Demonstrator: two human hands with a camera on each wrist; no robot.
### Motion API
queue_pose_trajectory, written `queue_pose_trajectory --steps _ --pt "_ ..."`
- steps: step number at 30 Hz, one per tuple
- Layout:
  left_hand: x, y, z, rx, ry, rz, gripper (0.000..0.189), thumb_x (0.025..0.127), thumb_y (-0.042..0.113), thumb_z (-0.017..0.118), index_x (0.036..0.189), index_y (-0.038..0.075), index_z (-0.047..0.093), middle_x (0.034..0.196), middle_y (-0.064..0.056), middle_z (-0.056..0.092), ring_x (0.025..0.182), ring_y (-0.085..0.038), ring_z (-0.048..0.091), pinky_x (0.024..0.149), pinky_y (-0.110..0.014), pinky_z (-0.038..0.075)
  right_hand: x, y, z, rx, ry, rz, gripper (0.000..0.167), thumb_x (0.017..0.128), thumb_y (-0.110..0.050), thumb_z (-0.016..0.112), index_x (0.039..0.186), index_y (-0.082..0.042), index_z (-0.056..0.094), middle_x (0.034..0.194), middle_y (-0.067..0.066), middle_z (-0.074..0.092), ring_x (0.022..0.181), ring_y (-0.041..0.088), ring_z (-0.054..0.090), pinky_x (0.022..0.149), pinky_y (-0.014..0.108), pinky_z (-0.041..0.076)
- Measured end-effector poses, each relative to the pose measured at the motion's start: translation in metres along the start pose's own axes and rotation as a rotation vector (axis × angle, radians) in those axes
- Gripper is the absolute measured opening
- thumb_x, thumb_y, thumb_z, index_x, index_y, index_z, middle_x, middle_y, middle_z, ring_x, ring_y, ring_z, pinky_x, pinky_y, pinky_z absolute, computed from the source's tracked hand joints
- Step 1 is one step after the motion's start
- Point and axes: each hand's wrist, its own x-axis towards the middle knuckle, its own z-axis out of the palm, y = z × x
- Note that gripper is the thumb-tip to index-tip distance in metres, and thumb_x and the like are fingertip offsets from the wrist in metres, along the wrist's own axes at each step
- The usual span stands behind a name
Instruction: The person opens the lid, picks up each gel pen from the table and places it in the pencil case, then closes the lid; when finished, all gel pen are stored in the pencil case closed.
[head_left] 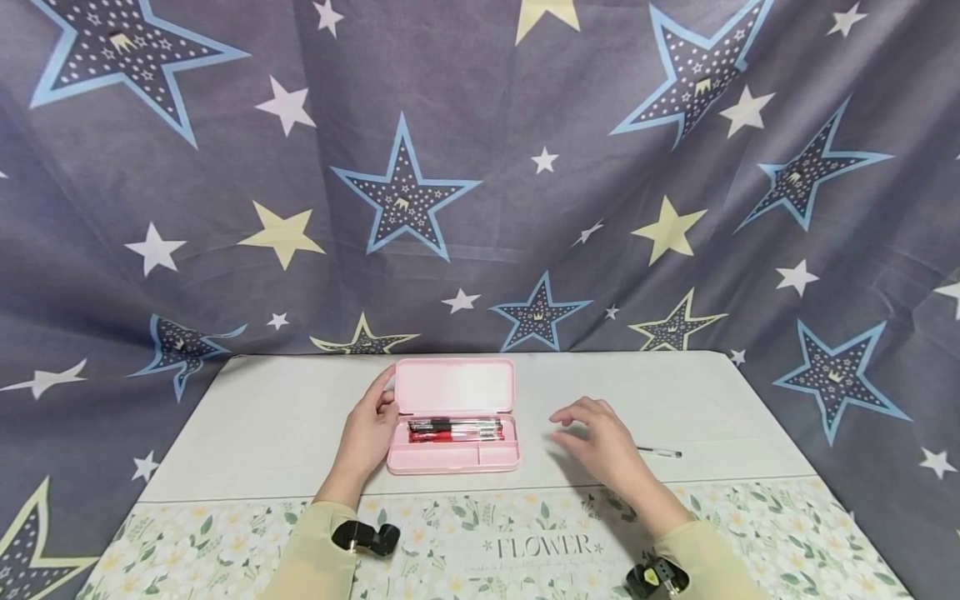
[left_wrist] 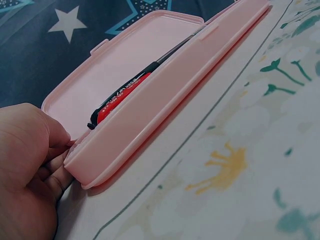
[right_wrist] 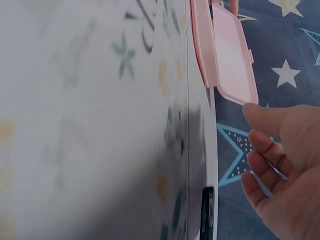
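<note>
A pink pencil case (head_left: pixel 453 468) lies on the table with its lid (head_left: pixel 454 387) raised at the back. Inside the rear compartment are a black-capped pen (head_left: pixel 431 425) and red pens (head_left: pixel 435 437), side by side. My left hand (head_left: pixel 367 437) holds the case at its left end, where lid and base meet; some of its fingertips are hidden behind the case. To the right of the case, my right hand (head_left: pixel 600 437) hovers over the table, its fingers loosely bent and nothing between them. A loose pen (head_left: pixel 662 452) lies on the table just right of that hand.
The white table top (head_left: pixel 277 433) has a floral band printed with FLOWER (head_left: pixel 543 546) along its near side. A dark star-patterned curtain (head_left: pixel 480 167) hangs behind the table and along both sides. Each wrist carries a small black camera (head_left: pixel 367 537).
</note>
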Motion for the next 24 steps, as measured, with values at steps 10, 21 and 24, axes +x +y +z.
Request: queue_pose_trajectory --steps 10,21,24 --pt "-0.001 0.002 0.000 0.001 0.003 0.002 0.065 0.110 0.004 0.055 0.171 0.024 0.044 0.127 -0.016 0.072 0.109 -0.031 0.067 0.101 -0.049 0.049 -0.014 0.018 -0.022 -0.058 -0.029 0.026 0.024 0.093 -0.010 0.090 0.116 -0.011 0.083 0.106 0.003 0.073 0.108 0.024 0.063 0.090 0.049 0.054" --pt "0.000 0.001 0.000 0.002 -0.002 0.004 0.065 0.111 0.005 0.054 0.172 0.024 0.043 0.127 -0.016 0.072 0.110 -0.030 0.067 0.101 -0.050 0.049 -0.029 0.039 -0.048 -0.103 -0.040 0.082 0.026 0.095 -0.010 0.088 0.121 -0.011 0.081 0.109 0.002 0.075 0.113 0.029 0.066 0.094 0.057 0.054" --pt "0.000 0.002 0.001 0.003 -0.001 0.005 0.064 0.111 0.005 0.054 0.171 0.023 0.043 0.127 -0.016 0.072 0.109 -0.030 0.067 0.101 -0.050 0.049 -0.032 0.042 -0.053 -0.114 -0.045 0.110 0.027 0.095 -0.012 0.088 0.122 -0.011 0.081 0.110 0.001 0.075 0.116 0.032 0.065 0.098 0.059 0.053"
